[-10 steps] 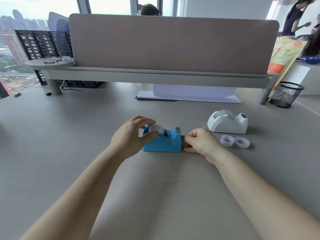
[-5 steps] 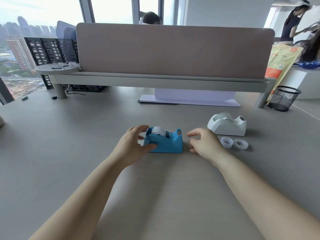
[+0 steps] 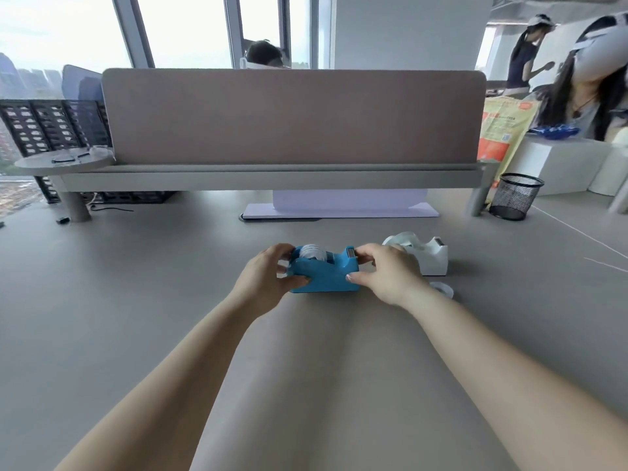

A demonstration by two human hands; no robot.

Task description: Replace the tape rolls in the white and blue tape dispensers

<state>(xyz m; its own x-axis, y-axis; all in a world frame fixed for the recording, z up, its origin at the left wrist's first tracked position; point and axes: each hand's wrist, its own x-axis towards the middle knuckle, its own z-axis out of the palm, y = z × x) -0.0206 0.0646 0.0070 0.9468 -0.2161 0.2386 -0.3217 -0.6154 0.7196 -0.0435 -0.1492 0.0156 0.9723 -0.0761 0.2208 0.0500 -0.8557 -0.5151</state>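
Observation:
The blue tape dispenser (image 3: 328, 271) sits on the grey desk (image 3: 170, 300) in the middle of the head view, with a tape roll (image 3: 312, 251) in its cradle. My left hand (image 3: 268, 278) grips its left end, thumb on the front face. My right hand (image 3: 387, 273) grips its right end by the cutter. Behind my right hand stands the white tape dispenser (image 3: 430, 256), also holding a roll. One loose tape roll (image 3: 443, 288) lies on the desk to the right of my right wrist, partly hidden.
A brown divider panel (image 3: 292, 117) on a raised shelf crosses the back of the desk. A lilac stand (image 3: 339, 207) sits under it. A black mesh pen cup (image 3: 516, 195) stands at the back right. Other people are beyond the divider and at the far right.
Both hands have closed onto the ends of the blue dispenser; half a second ago my right hand was off it with spread fingers. The head camera has tilted up.

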